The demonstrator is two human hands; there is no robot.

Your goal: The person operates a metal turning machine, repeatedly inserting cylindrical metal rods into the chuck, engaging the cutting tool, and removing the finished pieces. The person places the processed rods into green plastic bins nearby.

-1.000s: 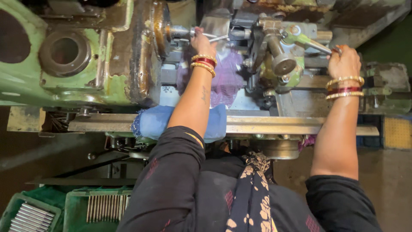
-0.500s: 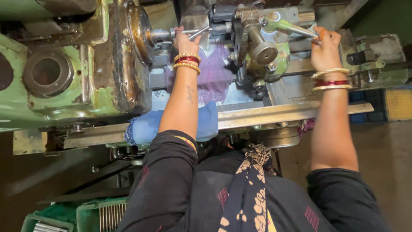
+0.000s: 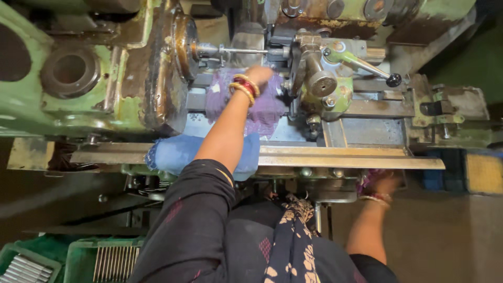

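My left hand (image 3: pixel 260 75), with red and gold bangles at the wrist, hovers blurred over a purple cloth (image 3: pixel 262 112) on the lathe bed, just below a thin metal rod (image 3: pixel 246 51) held in the chuck (image 3: pixel 181 44). Whether its fingers hold anything is unclear. My right hand (image 3: pixel 386 184) is low, under the front rail (image 3: pixel 346 157), blurred beside a pink-purple rag (image 3: pixel 365 182). The lever with a black knob (image 3: pixel 393 79) on the tool post (image 3: pixel 320 83) stands free, with no hand on it.
The green, rusty lathe headstock (image 3: pixel 78 78) fills the left. A blue cloth (image 3: pixel 178 153) hangs over the front rail. Green crates with several metal rods (image 3: pixel 112 262) sit on the floor at lower left. A yellow patch (image 3: pixel 483 173) lies at the right edge.
My right hand left the knobbed lever and dropped below the front rail. My left hand drew back from the chuck and rod toward the purple cloth.
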